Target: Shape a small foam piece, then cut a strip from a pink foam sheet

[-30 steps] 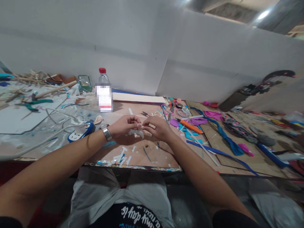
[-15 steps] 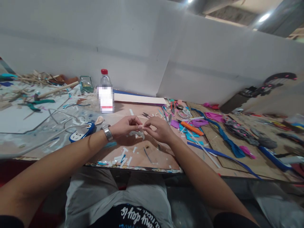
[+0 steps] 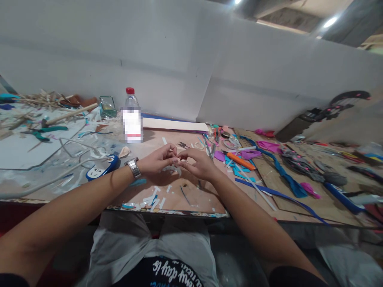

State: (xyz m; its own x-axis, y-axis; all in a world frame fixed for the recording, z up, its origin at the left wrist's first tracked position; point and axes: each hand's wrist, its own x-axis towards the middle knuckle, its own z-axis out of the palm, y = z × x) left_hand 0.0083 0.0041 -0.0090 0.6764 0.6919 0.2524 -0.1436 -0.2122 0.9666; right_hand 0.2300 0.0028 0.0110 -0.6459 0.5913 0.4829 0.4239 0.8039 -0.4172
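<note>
Over the middle of the table, my left hand (image 3: 160,158) and my right hand (image 3: 197,162) meet fingertip to fingertip. Both pinch one small pale pinkish piece (image 3: 178,160), mostly covered by the fingers, so its kind does not show. Below the fingers is a whitish, translucent scrap (image 3: 175,170); whether it joins the held piece I cannot tell. A watch with a metal band (image 3: 134,167) is on my left wrist. White paper strips (image 3: 154,199) lie on the table just in front of me.
A red-capped bottle (image 3: 132,119) stands behind my left hand. A blue-white power strip (image 3: 103,167) with its cable lies left. Green-handled pliers (image 3: 44,131) are farther left. An orange utility knife (image 3: 241,161), purple and blue scraps, and a blue ribbon (image 3: 281,195) lie right.
The fingers of both hands have shifted slightly around the small piece and cover more of it. The camera view has moved a little; the table things stay put.
</note>
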